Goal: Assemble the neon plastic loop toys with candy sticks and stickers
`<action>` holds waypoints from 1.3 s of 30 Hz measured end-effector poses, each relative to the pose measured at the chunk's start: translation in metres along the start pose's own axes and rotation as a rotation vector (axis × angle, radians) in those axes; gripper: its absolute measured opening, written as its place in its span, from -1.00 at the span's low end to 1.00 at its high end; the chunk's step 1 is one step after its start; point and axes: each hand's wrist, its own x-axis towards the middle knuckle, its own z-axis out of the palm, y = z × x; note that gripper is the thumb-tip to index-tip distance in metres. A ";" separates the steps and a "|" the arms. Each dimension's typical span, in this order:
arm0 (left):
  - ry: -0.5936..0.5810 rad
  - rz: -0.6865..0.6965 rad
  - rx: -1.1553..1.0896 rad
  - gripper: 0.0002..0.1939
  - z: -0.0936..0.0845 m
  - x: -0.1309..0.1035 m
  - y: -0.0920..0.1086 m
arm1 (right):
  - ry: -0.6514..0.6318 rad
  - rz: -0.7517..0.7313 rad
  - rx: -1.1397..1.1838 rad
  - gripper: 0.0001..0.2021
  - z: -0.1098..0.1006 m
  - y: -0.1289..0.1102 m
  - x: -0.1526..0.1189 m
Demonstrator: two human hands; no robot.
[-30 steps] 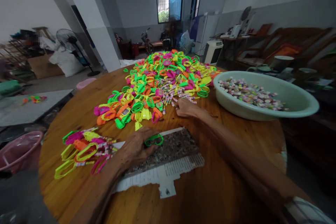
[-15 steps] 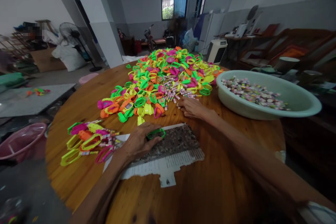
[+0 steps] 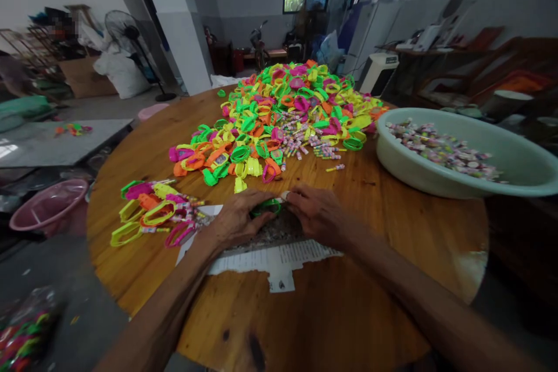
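Fingers and thumb of my left hand are closed round a green toy watch over a dark speckled stone slab. My right hand has come up against it, pinching a small pale piece at the watch's edge; it resembles a wrapped candy roll, though the fingers cover most of it. Torn printed paper lies under the slab. Left of my left hand is a small group of toy watches with candy rolls attached. Farther back rises a big heap of neon toy watches.
Loose wrapped candy rolls lie at the heap's front. A pale green basin with many candy rolls stands on the round wooden table at right. Left of the table are a pink tub and a grey table.
My right hand has moved from the loose candy rolls back to the green toy watch, bringing a small piece. My left hand keeps its hold. The camera view has shifted slightly.
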 end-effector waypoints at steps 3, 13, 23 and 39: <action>0.021 0.013 0.007 -0.65 0.002 0.001 -0.001 | 0.023 0.027 0.034 -0.82 0.006 -0.001 -0.002; 0.012 0.006 0.019 -0.69 0.001 -0.002 0.000 | 0.043 0.048 0.062 -0.79 0.014 -0.005 -0.005; 0.001 -0.024 0.099 -0.68 0.003 -0.002 0.002 | -0.049 -0.015 -0.127 -0.82 0.016 -0.010 -0.004; -0.025 -0.024 0.225 -0.71 0.003 -0.003 0.004 | 0.010 -0.039 0.125 -0.85 0.009 -0.003 0.001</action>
